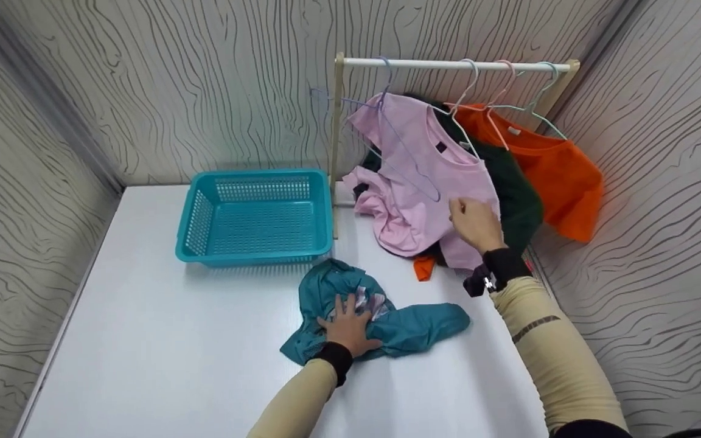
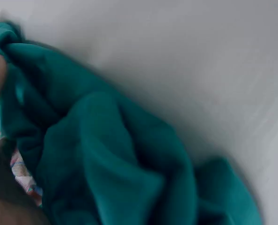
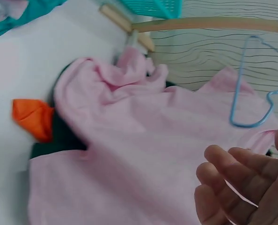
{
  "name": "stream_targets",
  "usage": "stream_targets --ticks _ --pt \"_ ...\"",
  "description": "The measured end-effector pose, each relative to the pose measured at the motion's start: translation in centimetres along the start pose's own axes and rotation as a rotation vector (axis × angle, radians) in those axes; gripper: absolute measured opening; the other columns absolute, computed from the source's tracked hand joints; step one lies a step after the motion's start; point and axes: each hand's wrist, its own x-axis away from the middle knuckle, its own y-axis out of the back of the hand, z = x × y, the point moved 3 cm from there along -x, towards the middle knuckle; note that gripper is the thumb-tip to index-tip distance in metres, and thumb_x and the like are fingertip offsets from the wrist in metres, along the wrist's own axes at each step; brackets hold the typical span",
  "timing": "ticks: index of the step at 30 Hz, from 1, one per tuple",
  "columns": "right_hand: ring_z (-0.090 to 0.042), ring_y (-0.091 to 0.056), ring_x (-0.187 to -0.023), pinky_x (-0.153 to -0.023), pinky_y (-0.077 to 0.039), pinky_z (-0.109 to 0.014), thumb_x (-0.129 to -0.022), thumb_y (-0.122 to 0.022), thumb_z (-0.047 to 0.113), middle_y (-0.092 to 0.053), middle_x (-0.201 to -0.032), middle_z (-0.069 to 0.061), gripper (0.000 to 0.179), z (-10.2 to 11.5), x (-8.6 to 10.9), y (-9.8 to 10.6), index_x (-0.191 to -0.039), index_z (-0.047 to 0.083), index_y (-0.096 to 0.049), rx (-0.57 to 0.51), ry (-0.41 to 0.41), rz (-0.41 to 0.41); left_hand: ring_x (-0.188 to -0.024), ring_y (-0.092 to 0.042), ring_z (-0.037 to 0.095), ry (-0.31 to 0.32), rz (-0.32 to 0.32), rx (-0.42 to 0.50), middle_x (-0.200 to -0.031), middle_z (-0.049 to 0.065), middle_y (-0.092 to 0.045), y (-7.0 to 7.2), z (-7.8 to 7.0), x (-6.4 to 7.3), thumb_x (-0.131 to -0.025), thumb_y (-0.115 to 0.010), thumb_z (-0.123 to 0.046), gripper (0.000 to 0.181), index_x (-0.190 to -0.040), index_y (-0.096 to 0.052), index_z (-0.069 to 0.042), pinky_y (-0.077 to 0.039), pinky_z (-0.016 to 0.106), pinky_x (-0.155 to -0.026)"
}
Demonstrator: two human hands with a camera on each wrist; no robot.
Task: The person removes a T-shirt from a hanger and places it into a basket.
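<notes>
A crumpled teal garment lies on the white table, with a patch of patterned cloth showing in its folds. My left hand rests on it, fingers spread. In the left wrist view, part of that hand shows at the left edge beside the teal folds. My right hand is in front of a pink T-shirt on the rack, its fingers loosely curled and holding nothing. Left of this hand, a bare blue hanger hangs before the pink cloth.
A teal plastic basket stands at the back left of the table. Beside it is a rack with a white rail. Behind the pink T-shirt hang a dark green garment and an orange one. Patterned walls enclose the table.
</notes>
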Motion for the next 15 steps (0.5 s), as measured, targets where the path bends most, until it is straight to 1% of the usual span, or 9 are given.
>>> stream_targets --ticks 1,2,4,6,7,9,11,13,15 --pt "-0.028 -0.059 -0.077 -0.065 -0.039 -0.034 -0.102 -0.036 0.035 -0.066 -0.081 -0.011 0.042 -0.4 0.4 -0.5 -0.076 0.01 -0.057 0.005 -0.003 0.024 -0.141 -0.033 0.043 -0.003 -0.04 -0.023 -0.15 0.01 -0.041 0.0 0.1 0.1 -0.072 -0.077 -0.059 0.066 -0.126 -0.066 -0.024 -0.037 0.079 -0.087" --pt "-0.027 -0.057 -0.076 -0.065 -0.038 -0.034 -0.102 -0.037 0.034 -0.063 -0.079 -0.011 0.04 -0.8 0.7 -1.0 -0.074 0.011 -0.054 0.011 -0.01 0.052 -0.135 -0.039 0.041 -0.01 -0.074 -0.039 -0.143 0.01 -0.047 0.1 0.2 0.3 -0.075 -0.079 -0.051 0.054 -0.118 -0.07 -0.019 -0.041 0.076 -0.085" --pt "-0.027 -0.054 -0.076 -0.065 -0.037 -0.034 -0.101 -0.037 0.034 -0.057 -0.077 -0.009 0.039 -1.4 1.3 -2.1 -0.073 0.011 -0.053 0.021 -0.031 0.111 -0.122 -0.049 0.036 -0.026 -0.119 -0.071 -0.129 0.008 -0.054 0.6 0.5 0.5 -0.079 -0.078 -0.034 0.032 -0.103 -0.075 -0.013 -0.051 0.066 -0.08" --pt "-0.028 -0.053 -0.077 -0.068 -0.037 -0.036 -0.101 -0.037 0.035 -0.053 -0.077 -0.009 0.039 -1.9 2.0 -3.2 -0.074 0.011 -0.052 0.028 -0.045 0.168 -0.109 -0.055 0.033 -0.048 -0.148 -0.07 -0.119 0.008 -0.056 1.2 1.0 0.6 -0.082 -0.074 -0.019 0.017 -0.096 -0.075 -0.009 -0.056 0.056 -0.074" --pt "-0.028 -0.054 -0.08 -0.07 -0.038 -0.036 -0.101 -0.037 0.036 -0.056 -0.081 -0.011 0.039 -2.1 2.3 -3.8 -0.076 0.01 -0.054 0.03 -0.047 0.198 -0.102 -0.056 0.032 -0.061 -0.16 -0.062 -0.117 0.009 -0.056 1.6 1.3 0.6 -0.083 -0.072 -0.012 0.015 -0.098 -0.073 -0.008 -0.057 0.051 -0.069" --pt "-0.029 -0.055 -0.082 -0.071 -0.039 -0.037 -0.101 -0.038 0.037 -0.06 -0.086 -0.012 0.039 -2.6 3.1 -5.0 -0.081 0.01 -0.058 0.035 -0.051 0.251 -0.093 -0.059 0.032 -0.073 -0.158 -0.034 -0.127 0.012 -0.054 2.1 2.1 0.6 -0.085 -0.068 -0.002 0.028 -0.112 -0.067 -0.01 -0.058 0.045 -0.063" --pt "-0.028 -0.056 -0.081 -0.07 -0.04 -0.036 -0.101 -0.039 0.037 -0.062 -0.087 -0.011 0.038 -2.9 3.9 -6.2 -0.083 0.011 -0.06 0.036 -0.052 0.283 -0.085 -0.062 0.035 -0.072 -0.137 0.011 -0.139 0.019 -0.047 2.4 2.9 0.6 -0.086 -0.066 0.003 0.045 -0.127 -0.059 -0.014 -0.056 0.044 -0.06" --pt "-0.027 -0.056 -0.079 -0.068 -0.039 -0.034 -0.101 -0.041 0.036 -0.062 -0.085 -0.009 0.038 -3.3 4.6 -7.2 -0.085 0.01 -0.062 0.035 -0.047 0.307 -0.086 -0.064 0.04 -0.064 -0.075 0.053 -0.146 0.025 -0.04 2.6 3.7 0.6 -0.087 -0.065 0.004 0.054 -0.135 -0.052 -0.017 -0.057 0.047 -0.065" --pt "-0.026 -0.056 -0.078 -0.068 -0.04 -0.033 -0.101 -0.042 0.035 -0.062 -0.083 -0.009 0.038 -3.5 5.1 -8.1 -0.088 0.008 -0.065 0.031 -0.047 0.327 -0.093 -0.065 0.043 -0.058 0.007 0.095 -0.147 0.027 -0.04 3.0 4.3 0.8 -0.087 -0.065 0.002 0.055 -0.137 -0.053 -0.018 -0.056 0.051 -0.074"
